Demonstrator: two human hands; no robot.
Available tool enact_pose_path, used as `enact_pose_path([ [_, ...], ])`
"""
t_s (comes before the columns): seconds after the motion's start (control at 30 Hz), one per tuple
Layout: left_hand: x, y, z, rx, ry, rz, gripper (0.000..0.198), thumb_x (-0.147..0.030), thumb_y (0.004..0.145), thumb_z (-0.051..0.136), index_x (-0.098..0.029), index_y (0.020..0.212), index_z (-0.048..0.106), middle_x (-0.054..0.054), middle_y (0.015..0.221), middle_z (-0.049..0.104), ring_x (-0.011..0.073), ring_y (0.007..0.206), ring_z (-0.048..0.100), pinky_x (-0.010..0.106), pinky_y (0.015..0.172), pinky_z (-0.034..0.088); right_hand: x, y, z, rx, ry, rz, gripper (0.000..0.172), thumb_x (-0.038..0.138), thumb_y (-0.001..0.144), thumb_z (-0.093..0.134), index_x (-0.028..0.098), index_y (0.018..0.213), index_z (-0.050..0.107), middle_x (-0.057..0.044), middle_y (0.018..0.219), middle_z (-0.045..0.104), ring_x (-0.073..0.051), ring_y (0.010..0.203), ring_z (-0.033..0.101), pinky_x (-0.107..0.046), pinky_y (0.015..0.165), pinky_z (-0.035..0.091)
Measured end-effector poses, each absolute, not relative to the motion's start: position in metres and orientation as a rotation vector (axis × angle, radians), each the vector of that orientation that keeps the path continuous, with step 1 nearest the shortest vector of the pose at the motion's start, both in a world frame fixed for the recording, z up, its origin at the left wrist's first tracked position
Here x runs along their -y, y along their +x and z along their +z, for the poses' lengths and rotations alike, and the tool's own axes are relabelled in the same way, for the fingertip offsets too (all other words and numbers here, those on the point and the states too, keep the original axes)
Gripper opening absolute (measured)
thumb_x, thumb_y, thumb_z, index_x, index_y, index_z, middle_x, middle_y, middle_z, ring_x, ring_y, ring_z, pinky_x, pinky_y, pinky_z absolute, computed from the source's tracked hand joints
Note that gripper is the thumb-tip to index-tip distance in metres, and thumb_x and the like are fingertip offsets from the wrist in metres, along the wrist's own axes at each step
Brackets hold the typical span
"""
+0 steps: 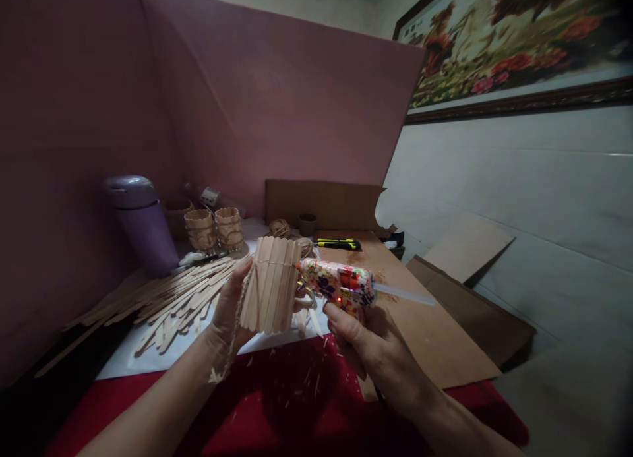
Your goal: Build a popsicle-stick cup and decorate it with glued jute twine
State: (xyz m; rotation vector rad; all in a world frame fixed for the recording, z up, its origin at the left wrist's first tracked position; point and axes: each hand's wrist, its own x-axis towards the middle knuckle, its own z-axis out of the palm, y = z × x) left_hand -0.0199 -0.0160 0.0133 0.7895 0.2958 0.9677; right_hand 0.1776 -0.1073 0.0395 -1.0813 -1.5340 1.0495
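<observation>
My left hand (229, 305) is closed around the left side of a cup made of upright wooden craft sticks (271, 292). A thin twine (239, 325) runs across the upper part of the cup, and its braided-looking end hangs down past my left wrist. My right hand (363, 335) grips a flower-patterned hot glue gun (339, 282), with a small red light glowing on it. The gun's nozzle points left and meets the cup's right edge near the twine. From the gun's back sticks out a translucent glue stick (405, 293).
Loose craft sticks (188, 302) lie fanned out at left. Behind them stand two small wooden cups (200, 231) and a purple bottle (143, 226). A twine ball (279, 229) and a yellow-black utility knife (339, 244) lie farther back. Cardboard (425, 338) covers the table's right side.
</observation>
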Motion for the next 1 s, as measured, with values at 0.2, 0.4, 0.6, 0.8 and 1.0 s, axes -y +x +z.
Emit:
enact_pose_path([
  [0.2,0.016,-0.021,0.012,-0.319,0.779,0.951,0.061,-0.056,0.081,0.052,-0.007,0.114,0.062,0.016,0.078,0.074,0.0306,0.067,0.071,0.039,0.059,0.058,0.107,0.176,0.045,1.529,-1.054,1.047,0.036,0.043,0.092,0.053,0.019,0.066,0.062,0.004,0.045,0.040,-0.011,0.049,0.042,-0.024,0.047,0.034],
  [0.4,0.015,-0.022,0.011,-0.276,0.771,0.935,0.064,-0.056,0.081,0.054,-0.006,0.121,0.058,0.017,0.082,0.075,0.0314,0.072,0.072,0.039,0.063,0.058,0.106,0.177,0.041,1.525,-1.099,1.046,0.041,0.046,0.092,0.052,0.019,0.061,0.056,0.006,0.043,0.038,-0.009,0.044,0.036,-0.023,0.043,0.028],
  [0.6,0.014,-0.023,0.010,-0.271,0.708,0.932,0.063,-0.056,0.082,0.053,-0.006,0.119,0.059,0.019,0.090,0.074,0.0343,0.083,0.071,0.037,0.058,0.058,0.105,0.176,0.040,1.518,-1.125,1.029,0.050,0.050,0.092,0.050,0.019,0.053,0.042,0.006,0.042,0.038,-0.006,0.040,0.034,-0.023,0.041,0.024],
  [0.8,0.013,-0.023,0.012,-0.190,0.668,0.913,0.058,-0.052,0.081,0.056,-0.011,0.123,0.057,0.015,0.095,0.074,0.0332,0.087,0.070,0.045,0.075,0.058,0.101,0.179,0.035,1.417,-1.095,1.128,0.049,0.055,0.089,0.051,0.018,0.057,0.047,0.007,0.041,0.037,-0.005,0.037,0.032,-0.022,0.038,0.022],
  [1.0,0.012,-0.024,0.012,-0.190,0.661,0.903,0.059,-0.053,0.081,0.056,-0.010,0.121,0.058,0.017,0.094,0.074,0.0329,0.086,0.071,0.047,0.079,0.057,0.094,0.187,0.034,1.236,-0.917,1.293,0.043,0.052,0.086,0.057,0.017,0.061,0.049,0.006,0.049,0.040,-0.005,0.038,0.032,-0.019,0.034,0.023],
])
